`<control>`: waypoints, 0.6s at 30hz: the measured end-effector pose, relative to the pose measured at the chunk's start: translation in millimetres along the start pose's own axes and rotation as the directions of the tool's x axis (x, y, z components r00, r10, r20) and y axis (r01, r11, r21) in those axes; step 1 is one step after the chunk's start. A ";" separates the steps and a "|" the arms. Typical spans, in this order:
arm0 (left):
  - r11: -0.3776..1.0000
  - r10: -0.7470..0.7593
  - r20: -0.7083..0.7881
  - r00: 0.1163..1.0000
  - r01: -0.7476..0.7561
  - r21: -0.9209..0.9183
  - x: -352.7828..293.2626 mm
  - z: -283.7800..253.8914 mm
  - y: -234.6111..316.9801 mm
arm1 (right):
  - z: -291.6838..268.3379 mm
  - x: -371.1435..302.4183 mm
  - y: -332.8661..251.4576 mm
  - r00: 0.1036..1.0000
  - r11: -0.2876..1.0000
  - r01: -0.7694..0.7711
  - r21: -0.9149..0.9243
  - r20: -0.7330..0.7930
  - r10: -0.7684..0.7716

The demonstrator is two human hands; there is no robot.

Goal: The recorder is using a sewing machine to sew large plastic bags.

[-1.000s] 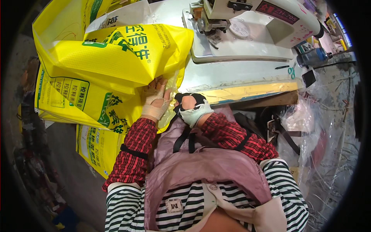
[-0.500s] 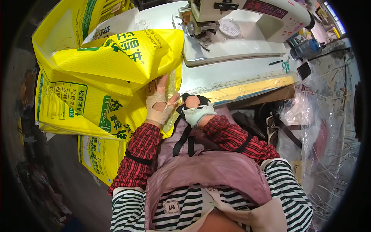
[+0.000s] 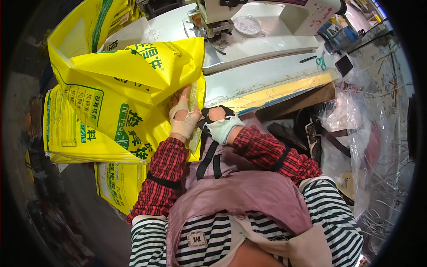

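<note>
My left hand (image 3: 183, 120), wrapped in beige material, lies at the right edge of a large yellow printed sack (image 3: 89, 118). Its fingers stretch upward by the sack's clear inner liner (image 3: 194, 140), partly hidden under a yellow fold. The left thumb points toward my right hand (image 3: 222, 123) and meets it. That right hand wears a white glove with a black covering over the knuckles. Its fingers are curled; whatever they hold is hidden. Black straps (image 3: 208, 162) hang below it over my mauve apron (image 3: 235, 191).
A white sewing machine (image 3: 267, 33) stands on the white table (image 3: 231, 82) ahead. Teal scissors (image 3: 321, 61), a dark pen (image 3: 308, 58) and a black flat object (image 3: 344, 66) lie to its right. Clear plastic (image 3: 342, 115) hangs at the right. Another yellow sack (image 3: 118, 184) is below left.
My left thumb and right hand have come together at the sack's edge. The upper yellow fold has sunk lower. The whole view has shifted slightly, moving the machine toward the upper left.
</note>
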State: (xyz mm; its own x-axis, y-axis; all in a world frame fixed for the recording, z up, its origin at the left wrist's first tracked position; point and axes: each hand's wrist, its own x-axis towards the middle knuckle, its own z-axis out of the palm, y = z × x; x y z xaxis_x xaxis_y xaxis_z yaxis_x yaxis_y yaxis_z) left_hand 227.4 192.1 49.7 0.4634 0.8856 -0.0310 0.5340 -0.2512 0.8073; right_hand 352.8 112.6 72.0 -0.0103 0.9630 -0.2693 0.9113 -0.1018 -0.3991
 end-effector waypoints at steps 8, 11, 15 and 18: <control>0.990 0.092 0.004 0.996 -0.092 0.107 -1.5 2.2 -11.4 | 10.7 -10.5 7.5 0.987 0.968 0.138 0.207 -0.112 -0.117; 0.985 0.106 -0.005 0.994 -0.104 0.139 -3.2 5.6 -7.8 | 20.2 -15.0 12.5 0.975 0.947 0.169 0.273 -0.190 -0.120; 0.991 0.012 0.044 0.999 -0.018 0.129 -7.2 10.5 -1.2 | 24.9 -23.0 17.6 0.971 0.895 0.158 0.417 -0.230 -0.064; 0.988 0.082 0.040 0.996 -0.086 0.126 -13.6 13.9 -2.7 | 17.9 -29.9 17.8 0.990 0.900 0.041 0.433 -0.137 0.021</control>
State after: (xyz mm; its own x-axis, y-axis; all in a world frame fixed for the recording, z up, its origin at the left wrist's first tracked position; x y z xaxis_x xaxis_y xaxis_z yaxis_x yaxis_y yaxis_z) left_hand 229.5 175.4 39.8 0.5333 0.8459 0.0119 0.5766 -0.3737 0.7265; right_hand 362.0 77.6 57.3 0.0651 0.9858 -0.1548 0.6417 -0.1601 -0.7500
